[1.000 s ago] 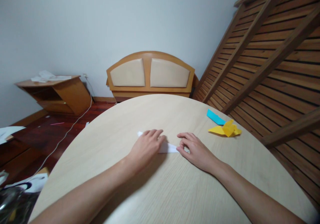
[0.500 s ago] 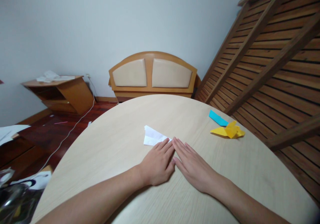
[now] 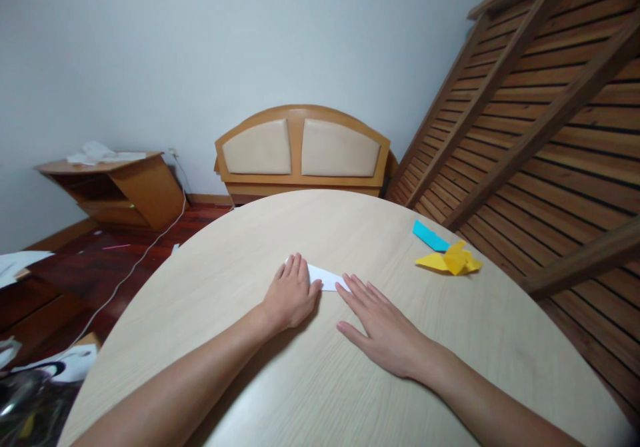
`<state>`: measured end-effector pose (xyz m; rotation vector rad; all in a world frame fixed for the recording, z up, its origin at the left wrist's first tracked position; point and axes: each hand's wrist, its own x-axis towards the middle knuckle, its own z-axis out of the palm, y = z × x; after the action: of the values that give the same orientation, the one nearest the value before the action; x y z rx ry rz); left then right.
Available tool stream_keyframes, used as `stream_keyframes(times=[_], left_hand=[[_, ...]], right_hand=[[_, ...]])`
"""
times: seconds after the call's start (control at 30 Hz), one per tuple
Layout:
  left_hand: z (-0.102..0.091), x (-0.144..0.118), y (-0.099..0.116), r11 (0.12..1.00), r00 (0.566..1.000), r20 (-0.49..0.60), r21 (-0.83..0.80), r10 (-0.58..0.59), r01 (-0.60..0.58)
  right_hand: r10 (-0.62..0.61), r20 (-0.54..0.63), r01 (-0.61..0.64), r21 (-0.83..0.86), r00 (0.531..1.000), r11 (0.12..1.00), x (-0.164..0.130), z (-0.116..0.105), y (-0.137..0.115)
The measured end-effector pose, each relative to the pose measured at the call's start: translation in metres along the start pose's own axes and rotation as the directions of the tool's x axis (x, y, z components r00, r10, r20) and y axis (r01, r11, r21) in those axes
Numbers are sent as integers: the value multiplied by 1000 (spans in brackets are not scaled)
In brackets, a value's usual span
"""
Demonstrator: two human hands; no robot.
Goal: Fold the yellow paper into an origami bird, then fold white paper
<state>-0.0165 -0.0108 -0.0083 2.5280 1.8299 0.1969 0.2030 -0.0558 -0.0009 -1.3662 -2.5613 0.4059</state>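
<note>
A folded piece of white paper (image 3: 326, 278) lies flat on the pale round table (image 3: 320, 224), its narrow end pointing right. My left hand (image 3: 294, 292) rests over its wide left end, fingers stretched out and pressing down, so that end is mostly hidden. At the narrow tip, the fingertips of my right hand (image 3: 377, 324) touch the paper. The right fingers lie flat and the thumb is spread away from them on the table.
On the right of the table lie a blue folded paper strip (image 3: 431, 236) and a yellow folded paper figure (image 3: 453, 259), side by side. Beyond the table stands a padded headboard (image 3: 303, 147). Wooden slats (image 3: 540, 147) lean at the right. A low cabinet (image 3: 115, 190) is at left.
My left hand has slid left along the paper from the narrow tip to the wide end. My right hand stays at the tip, its thumb now farther from the fingers.
</note>
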Motion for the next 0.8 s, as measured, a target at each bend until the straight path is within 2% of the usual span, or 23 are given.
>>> stream_keyframes(times=[0.07,0.1,0.17,0.23,0.3,0.4,0.53,0.6,0.7,0.8], left_hand=[[-3,1,1,997,996,-54,25,-72,74],[-4,0,3,997,992,-106,26,-64,67],[-7,-3,11,996,979,-186,-13,80,-83],[-7,-7,19,955,954,-126,-85,273,-284],[-7,-8,24,933,943,-32,-143,330,-332],[-7,-7,24,949,958,47,-156,284,-273],[-8,-4,20,967,970,75,-122,233,-223],[-8,-4,21,969,970,83,-116,227,-217],[-8,-5,22,969,970,91,-123,225,-213],[-7,-5,23,970,973,92,-142,212,-198]], right_hand=[[0,-9,0,5,1000,1000,1,1,2],[6,-10,-6,6,1000,1000,1,2,2],[15,-10,-15,7,1000,1000,2,2,3],[14,-4,-14,7,1000,1000,3,2,3],[10,14,-10,3,1000,1000,3,-1,3],[32,64,-31,-17,997,999,1,-8,2],[120,144,-110,-77,982,991,-7,-18,1],[172,145,-155,-125,974,980,-12,-22,1],[219,83,-199,-198,972,960,-18,-24,3],[251,-47,-254,-270,967,929,-17,-27,7]])
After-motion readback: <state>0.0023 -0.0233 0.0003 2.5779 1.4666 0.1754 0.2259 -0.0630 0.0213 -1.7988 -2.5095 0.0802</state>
